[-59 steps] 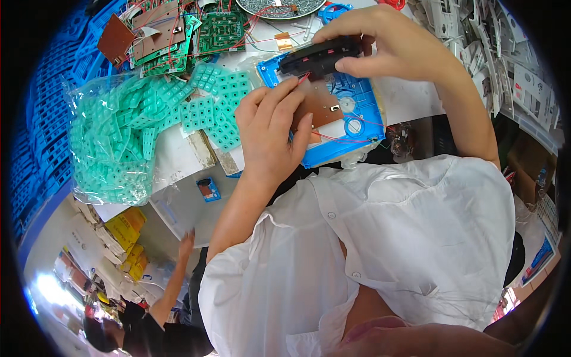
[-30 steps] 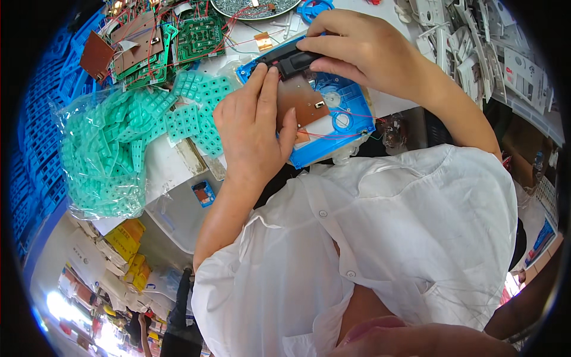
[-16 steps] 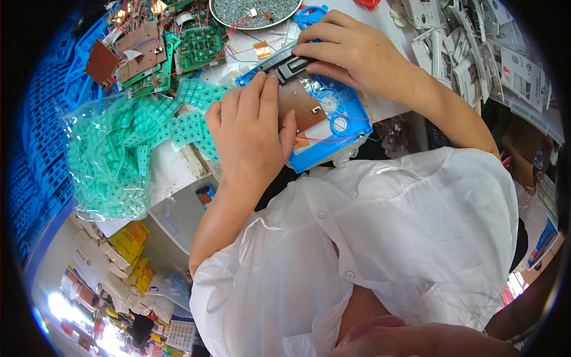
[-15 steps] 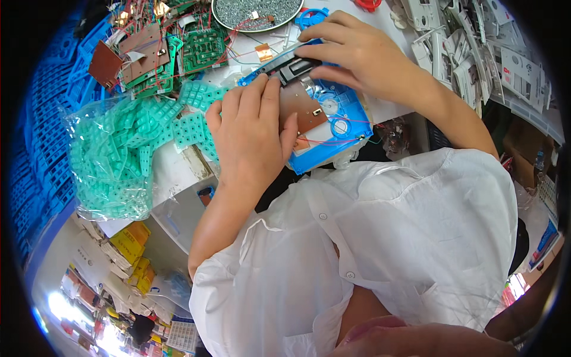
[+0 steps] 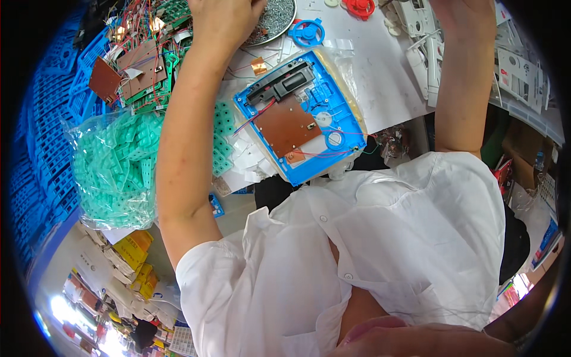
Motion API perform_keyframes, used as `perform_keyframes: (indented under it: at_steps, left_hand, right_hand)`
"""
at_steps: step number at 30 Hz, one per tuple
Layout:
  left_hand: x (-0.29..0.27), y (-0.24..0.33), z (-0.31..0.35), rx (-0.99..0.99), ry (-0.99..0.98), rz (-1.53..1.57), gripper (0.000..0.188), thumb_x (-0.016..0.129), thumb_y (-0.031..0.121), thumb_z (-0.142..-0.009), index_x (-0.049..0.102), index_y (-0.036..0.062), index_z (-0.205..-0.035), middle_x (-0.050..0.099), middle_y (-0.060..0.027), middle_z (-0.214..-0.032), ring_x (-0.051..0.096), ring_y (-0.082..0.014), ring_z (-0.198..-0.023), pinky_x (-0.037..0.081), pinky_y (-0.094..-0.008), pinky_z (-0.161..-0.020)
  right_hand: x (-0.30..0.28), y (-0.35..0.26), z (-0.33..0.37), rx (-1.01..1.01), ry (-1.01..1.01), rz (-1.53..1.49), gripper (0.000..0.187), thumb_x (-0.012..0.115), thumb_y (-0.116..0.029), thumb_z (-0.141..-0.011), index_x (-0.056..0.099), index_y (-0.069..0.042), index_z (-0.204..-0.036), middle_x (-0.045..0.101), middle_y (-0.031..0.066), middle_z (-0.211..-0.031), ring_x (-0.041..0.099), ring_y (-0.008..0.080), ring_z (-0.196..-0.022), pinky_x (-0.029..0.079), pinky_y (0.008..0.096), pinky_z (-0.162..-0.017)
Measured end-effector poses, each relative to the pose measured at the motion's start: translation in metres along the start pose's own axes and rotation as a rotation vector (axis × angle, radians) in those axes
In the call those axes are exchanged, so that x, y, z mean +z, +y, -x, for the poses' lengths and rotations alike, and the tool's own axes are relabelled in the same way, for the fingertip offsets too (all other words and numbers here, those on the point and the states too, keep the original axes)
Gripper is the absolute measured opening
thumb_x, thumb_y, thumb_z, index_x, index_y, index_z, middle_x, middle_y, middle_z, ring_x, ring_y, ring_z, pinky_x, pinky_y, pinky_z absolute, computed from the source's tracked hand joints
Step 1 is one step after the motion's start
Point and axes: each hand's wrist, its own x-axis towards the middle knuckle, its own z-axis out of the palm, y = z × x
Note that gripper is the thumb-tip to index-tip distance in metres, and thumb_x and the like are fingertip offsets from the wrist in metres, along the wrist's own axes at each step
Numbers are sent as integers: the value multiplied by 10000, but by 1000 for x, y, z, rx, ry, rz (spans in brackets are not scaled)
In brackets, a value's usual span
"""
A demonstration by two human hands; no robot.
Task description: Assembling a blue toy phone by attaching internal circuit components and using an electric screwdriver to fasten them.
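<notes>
Both my arms reach toward the far edge of the picture. My left hand (image 5: 225,22) is beside a round metal dish (image 5: 295,13) heaped with small silver screws (image 5: 275,21); its fingertips are cut off or hidden. Far to the right, my right hand (image 5: 463,8) is mostly out of the picture, near white plastic panels, and its fingers do not show. Between my arms lies a blue plastic housing (image 5: 355,122), untouched. Inside sit a brown circuit board (image 5: 284,132) and a long black plastic part (image 5: 281,87), with thin red wires (image 5: 333,154) beside the board.
A clear bag of green rubber keypads (image 5: 116,169) lies left, below a pile of wired circuit boards (image 5: 140,62). A blue ring-shaped part (image 5: 307,33) and a red one (image 5: 359,7) lie at the back. White plastic panels (image 5: 520,77) are stacked right; blue crates (image 5: 41,137) stand far left.
Both hands have left the black part and the housing. My left hand has moved up to the screw dish, my right hand up and to the right. The black part stays in the housing.
</notes>
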Motion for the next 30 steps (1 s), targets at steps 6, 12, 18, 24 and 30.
perform_keyframes:
  at_steps: [6, 12, 18, 24, 30]
  left_hand:
    - [20, -9, 0, -30, -3, -161, 288, 645, 258, -921, 714, 43, -742, 716, -158, -829, 669, -341, -881, 421, -518, -857]
    - [-16, 9, 6, -38, 118, 75, 289, 610, 275, -947, 714, 63, -780, 712, -170, -828, 667, -345, -871, 427, -488, -836]
    - [-55, 67, 75, 59, 102, 293, 215, 819, 254, -798, 646, 131, -828, 646, -16, -831, 593, -237, -853, 354, -449, -852]
    - [-55, 84, 112, -26, 196, 524, 200, 852, 208, -755, 684, 142, -839, 671, 25, -860, 591, -200, -855, 327, -421, -871]
    - [-54, 89, 117, -80, 278, 570, 186, 856, 186, -745, 698, 143, -834, 680, 24, -861, 591, -192, -850, 323, -404, -887]
  right_hand:
    - [38, -4, 3, 174, -2, -49, 514, 695, -233, -904, 534, 111, -1251, 614, 49, -777, 595, 130, -676, 478, 258, -629]
    - [43, 21, 12, 47, 0, -5, 566, 672, -268, -912, 492, 119, -1285, 604, 58, -691, 575, 136, -599, 492, 276, -600]
    - [75, 14, 34, 148, -26, -430, 610, 714, -213, -889, 461, 87, -1356, 583, 62, -656, 540, 140, -550, 493, 278, -593]
    - [98, -4, 51, 316, 79, -592, 577, 747, -178, -870, 498, 72, -1327, 580, 71, -673, 548, 147, -590, 485, 296, -622]
    - [110, -23, 57, 465, 205, -669, 537, 772, -150, -856, 536, 62, -1289, 580, 81, -697, 560, 157, -637, 478, 316, -657]
